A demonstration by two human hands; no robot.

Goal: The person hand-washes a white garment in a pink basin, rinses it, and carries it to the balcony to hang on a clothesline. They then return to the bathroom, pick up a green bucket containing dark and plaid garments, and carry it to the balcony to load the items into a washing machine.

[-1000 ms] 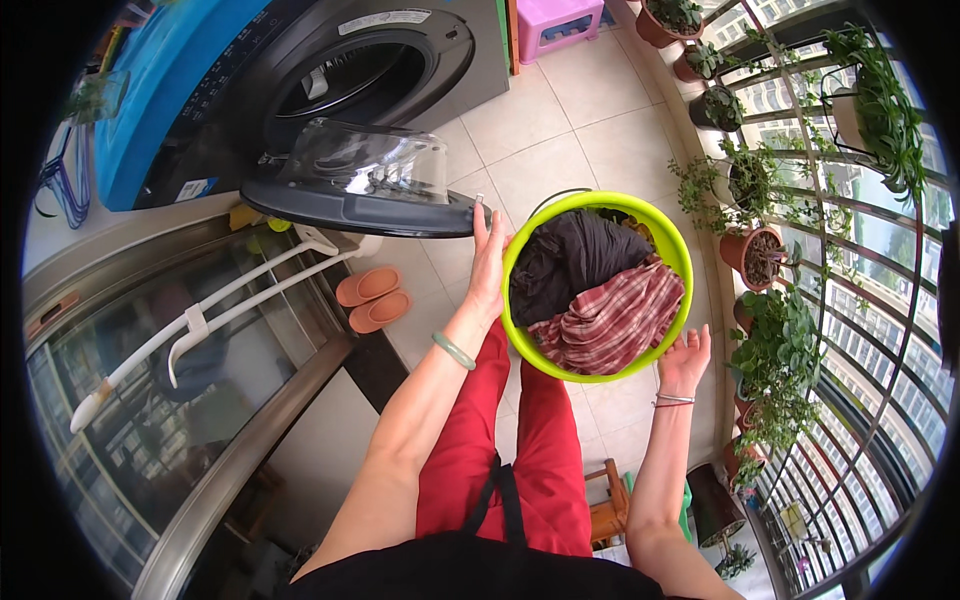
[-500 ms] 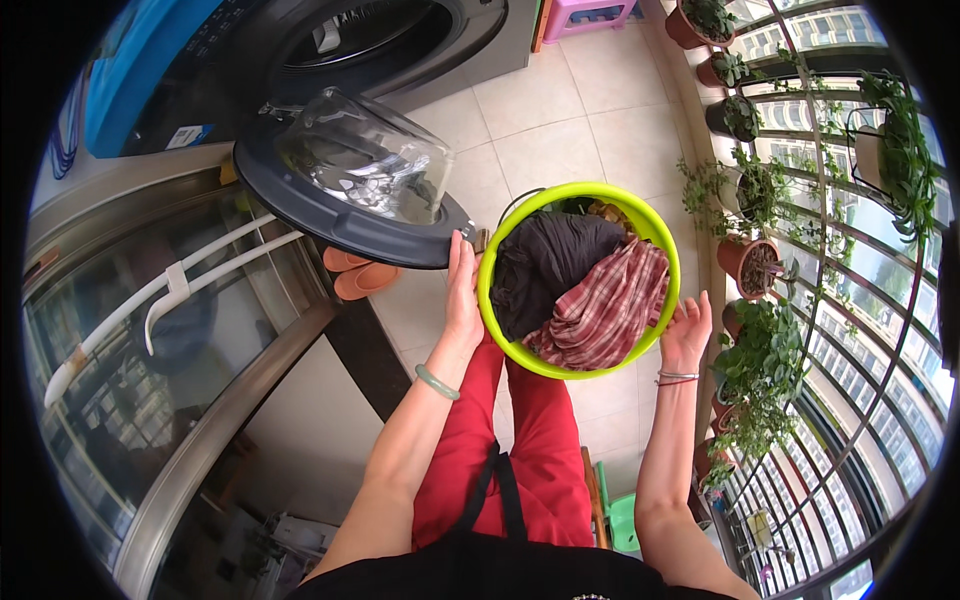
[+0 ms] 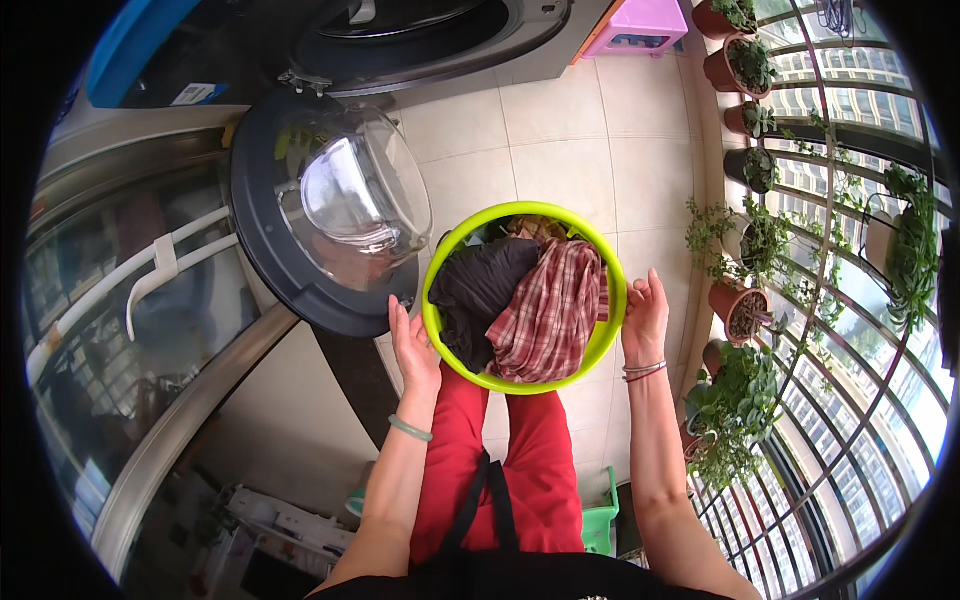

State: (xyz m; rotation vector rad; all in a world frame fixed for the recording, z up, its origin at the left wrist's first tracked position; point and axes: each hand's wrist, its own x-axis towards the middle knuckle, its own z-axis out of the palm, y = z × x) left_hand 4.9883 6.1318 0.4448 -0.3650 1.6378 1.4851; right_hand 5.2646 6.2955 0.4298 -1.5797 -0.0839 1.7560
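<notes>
A round tub with a lime-green rim (image 3: 530, 387) is held between my two hands in front of my legs. Inside lie a dark garment (image 3: 475, 290) and a red-and-white plaid cloth (image 3: 545, 320), with patterned fabric at the far side. My left hand (image 3: 414, 352) grips the tub's left side, its fingertips close to the lower edge of the washing machine door (image 3: 262, 235). On the tub's right side is my right hand (image 3: 645, 318), some fingers curled at the rim and partly hidden. The door stands swung out, its clear glass bowl (image 3: 365, 190) facing up.
Ahead at the upper left is the front-loading washing machine (image 3: 420, 50), its drum opening uncovered. A pink stool (image 3: 635, 28) stands beyond it. Potted plants (image 3: 738, 300) line the railing on the right. Left is a glass window with white pipes (image 3: 160, 270). A green plastic seat (image 3: 600, 525) is behind my legs.
The door has swung further out toward the left. The tub has shifted left and slightly nearer with both hands on it. My left fingers have come away from the door's upper edge.
</notes>
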